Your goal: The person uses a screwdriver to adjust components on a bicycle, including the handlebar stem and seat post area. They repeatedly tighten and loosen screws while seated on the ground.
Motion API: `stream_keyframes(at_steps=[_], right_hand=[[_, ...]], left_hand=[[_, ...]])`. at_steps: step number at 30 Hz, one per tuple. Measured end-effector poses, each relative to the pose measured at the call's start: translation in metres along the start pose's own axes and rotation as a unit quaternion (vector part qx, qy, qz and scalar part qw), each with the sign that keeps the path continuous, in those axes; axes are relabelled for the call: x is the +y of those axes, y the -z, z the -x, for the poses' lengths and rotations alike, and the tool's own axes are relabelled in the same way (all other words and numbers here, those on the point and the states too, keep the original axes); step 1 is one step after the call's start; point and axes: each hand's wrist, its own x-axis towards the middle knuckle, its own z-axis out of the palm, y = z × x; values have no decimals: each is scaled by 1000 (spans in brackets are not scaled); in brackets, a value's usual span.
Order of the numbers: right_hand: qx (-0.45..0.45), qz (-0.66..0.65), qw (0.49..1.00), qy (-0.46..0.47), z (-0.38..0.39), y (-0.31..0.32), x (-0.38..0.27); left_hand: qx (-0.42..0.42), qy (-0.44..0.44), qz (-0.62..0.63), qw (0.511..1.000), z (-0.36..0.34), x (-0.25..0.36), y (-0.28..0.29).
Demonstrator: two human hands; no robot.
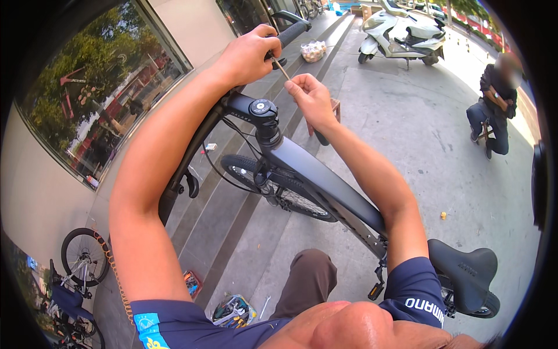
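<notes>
My left hand (247,55) is closed around the handlebar (232,107) near its far grip (293,32), fingers wrapped over the top, thumb side toward me. My right hand (311,96) is pinched shut on a thin rod (281,68), thumb and forefinger holding its near end; the rod slants up and away from that pinch, and its far tip meets the bar just under my left fingers, beside the inner end of the grip. Whether the tip sits in a fitting or only touches it, I cannot tell. The two hands are near each other, not touching. Below and toward me from the right hand sits the stem cap (261,107), then the grey frame (325,180) running back between my forearms to the black saddle (465,267) under my right elbow. The front wheel (273,186) lies below the stem, turned toward the steps (232,215). Beyond the left hand, a small bag (313,51) rests on the pavement. Far right of the right hand, a person (494,104) crouches; a white scooter (401,32) stands past them. Near my left elbow: a second bicycle (81,273) against the wall, tools (232,311) on the ground by my knee.
</notes>
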Motion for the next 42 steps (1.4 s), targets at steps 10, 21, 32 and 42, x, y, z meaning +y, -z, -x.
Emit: stream_keyframes(at_steps=[10, 21, 32, 42], right_hand=[[-34, -67, 997, -27, -5, -7, 2], [-53, -101, 992, -44, -10, -13, 7], [-33, -98, 993, -56, -12, -16, -1], [-16, -99, 994, -48, -19, -20, -2]], left_hand=[[-13, 3, -15, 1000, 0, 4, 3], [-11, -10, -14, 1000, 0, 4, 1], [-29, -17, -36, 999, -1, 7, 4], [-9, -34, -37, 999, 0, 1, -2]])
